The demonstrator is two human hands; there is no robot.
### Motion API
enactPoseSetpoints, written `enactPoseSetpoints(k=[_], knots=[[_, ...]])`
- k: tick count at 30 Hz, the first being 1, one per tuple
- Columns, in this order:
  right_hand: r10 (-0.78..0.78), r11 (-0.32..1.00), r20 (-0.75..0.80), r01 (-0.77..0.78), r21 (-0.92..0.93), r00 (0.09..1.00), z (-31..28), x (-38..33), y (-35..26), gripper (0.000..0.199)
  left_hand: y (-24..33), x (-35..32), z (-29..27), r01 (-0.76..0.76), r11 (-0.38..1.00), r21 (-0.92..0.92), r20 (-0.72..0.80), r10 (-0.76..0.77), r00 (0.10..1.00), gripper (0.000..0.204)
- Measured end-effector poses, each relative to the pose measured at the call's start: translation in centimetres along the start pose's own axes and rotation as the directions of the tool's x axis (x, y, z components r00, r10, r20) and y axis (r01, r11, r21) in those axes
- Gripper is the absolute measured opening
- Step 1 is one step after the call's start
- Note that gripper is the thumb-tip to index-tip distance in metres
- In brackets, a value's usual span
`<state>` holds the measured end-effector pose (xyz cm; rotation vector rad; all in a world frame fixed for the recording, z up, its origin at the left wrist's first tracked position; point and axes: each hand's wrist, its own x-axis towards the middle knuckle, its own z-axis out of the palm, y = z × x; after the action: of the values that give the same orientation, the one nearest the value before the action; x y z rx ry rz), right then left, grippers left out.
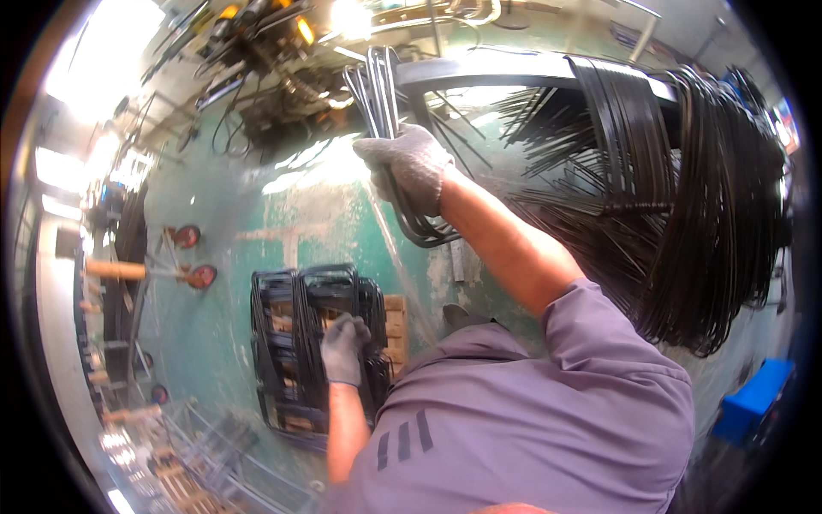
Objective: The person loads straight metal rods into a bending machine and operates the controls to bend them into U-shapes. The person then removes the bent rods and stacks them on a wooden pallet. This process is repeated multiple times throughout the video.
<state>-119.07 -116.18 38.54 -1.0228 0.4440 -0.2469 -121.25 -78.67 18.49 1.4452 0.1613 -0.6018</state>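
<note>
My right hand (407,167), in a grey glove, is raised ahead of me and closed round a bundle of bent black wire loops (377,90). The loops' rounded ends stick out above the fist and hang below it. My left hand (344,347), also in a grey glove, is low over a stack of black wire frames (300,343). Its fingers look curled; whether they grip a frame is hidden. The frames lie on a wooden pallet (396,325) on the floor, to the left of my body.
To the right, a metal rack bar (488,68) carries a thick mass of hanging black wire loops (719,214). A blue box (753,398) stands at the lower right. At left are a cart's red wheels (201,276). Machinery with cables (274,94) stands at the back.
</note>
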Motion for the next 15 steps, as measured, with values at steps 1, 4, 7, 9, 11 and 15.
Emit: enactPoseSetpoints(k=[1, 4, 7, 9, 11, 15], knots=[[-0.031, 0.995, -0.016, 0.030, -0.091, 0.999, 1.4, 0.2, 0.9, 0.023, 1.9, -0.1, 0.5, -0.038, 0.998, -0.048, 0.027, 0.039, 0.999, 0.030], [0.068, 0.941, 0.184, -0.002, -0.340, 0.981, 6.5, -1.7, 1.3, 0.029, 7.4, -0.9, 0.9, -0.079, 0.969, -0.236, 0.201, 0.128, 0.971, 0.047], [0.154, 0.847, 0.310, 0.035, -0.530, 0.938, 11.2, -3.4, 2.4, 0.031, 12.8, -0.7, 1.7, -0.120, 0.940, -0.318, 0.337, 0.231, 0.913, 0.060], [0.243, 0.748, 0.413, 0.102, -0.656, 0.878, 13.2, -4.4, 5.4, 0.037, 17.1, -1.4, 3.3, -0.089, 0.930, -0.356, 0.375, 0.230, 0.898, 0.061], [0.143, 0.717, 0.502, 0.260, -0.646, 0.853, 14.9, -7.9, 9.2, 0.047, 18.9, -2.1, 3.2, -0.057, 0.917, -0.394, 0.134, 0.119, 0.984, 0.054], [0.245, 0.513, 0.458, 0.287, -0.809, 0.854, 16.9, -13.2, 17.6, 0.057, 13.4, -3.7, -2.9, 0.073, 0.963, -0.261, -0.006, -0.077, 0.997, 0.030]])
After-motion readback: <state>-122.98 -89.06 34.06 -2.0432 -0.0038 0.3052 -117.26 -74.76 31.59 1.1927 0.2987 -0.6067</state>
